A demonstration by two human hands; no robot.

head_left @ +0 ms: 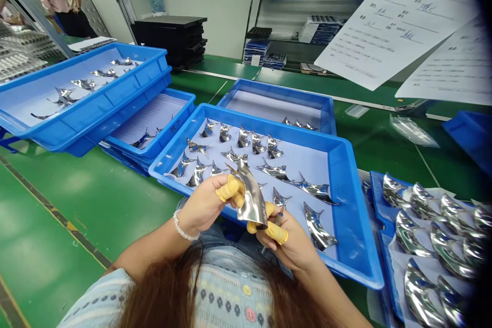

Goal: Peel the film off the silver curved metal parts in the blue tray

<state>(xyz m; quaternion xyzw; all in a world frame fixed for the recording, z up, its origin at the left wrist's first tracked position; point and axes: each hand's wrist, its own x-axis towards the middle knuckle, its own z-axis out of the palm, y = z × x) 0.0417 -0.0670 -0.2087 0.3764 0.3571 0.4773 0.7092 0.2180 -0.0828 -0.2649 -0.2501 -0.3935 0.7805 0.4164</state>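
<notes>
A curved, mirror-polished metal piece point(252, 196) is held up over the front edge of a blue tray point(351, 205). My left hand point(207, 200), with yellow finger cots, pinches its left side near the upper end. My right hand point(284, 236), also in yellow finger cots, grips its lower end. A thin pen-like tool point(280, 216) is tucked in the right hand's fingers; its kind I cannot make out. Several similar shiny pieces lie spread on the white liner in the tray, including a larger curved piece point(318, 228) near its right side.
Stacked blue trays point(126, 95) with metal pieces stand at the left. Another blue tray point(326, 113) sits behind. Curved pieces point(417, 241) fill a tray at the right. Paper sheets point(388, 20) hang at upper right. Black trays point(169, 38) are stacked at the back.
</notes>
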